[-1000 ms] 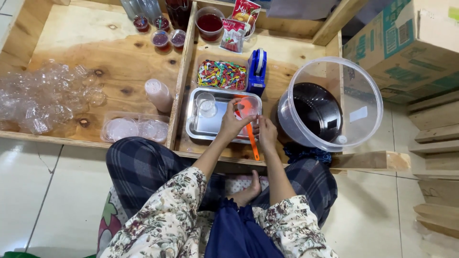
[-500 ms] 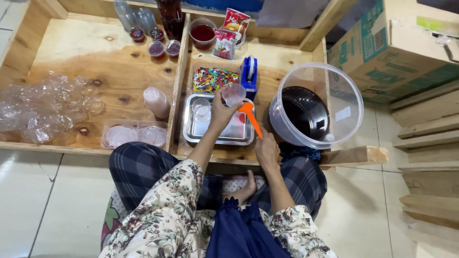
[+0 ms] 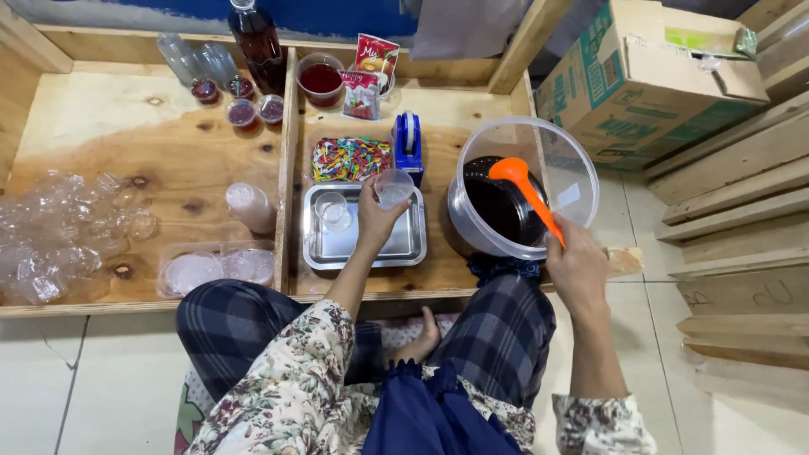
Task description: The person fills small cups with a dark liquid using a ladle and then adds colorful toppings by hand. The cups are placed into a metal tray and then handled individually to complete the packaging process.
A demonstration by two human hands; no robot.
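My left hand point(image 3: 373, 216) holds a small clear plastic cup point(image 3: 393, 187) above the far right part of a steel tray point(image 3: 404, 248). Another clear cup point(image 3: 333, 211) stands in the tray. My right hand point(image 3: 577, 265) grips the handle of an orange ladle point(image 3: 524, 190), whose bowl hangs over the dark liquid inside a large clear tub point(image 3: 560, 181) to the right of the tray.
A tray of coloured bits point(image 3: 351, 158) and a blue tape dispenser point(image 3: 409, 141) lie behind the steel tray. Filled small cups point(image 3: 244, 114), a dark bottle point(image 3: 257, 46), a red-liquid bowl point(image 3: 321, 77) and packets stand at the back. Empty clear cups point(image 3: 59, 236) heap at left. Cardboard box point(image 3: 649, 80) at right.
My right hand swung the orange ladle from over the steel tray across to the tub. My left hand lifted the cup slightly, still over the tray.
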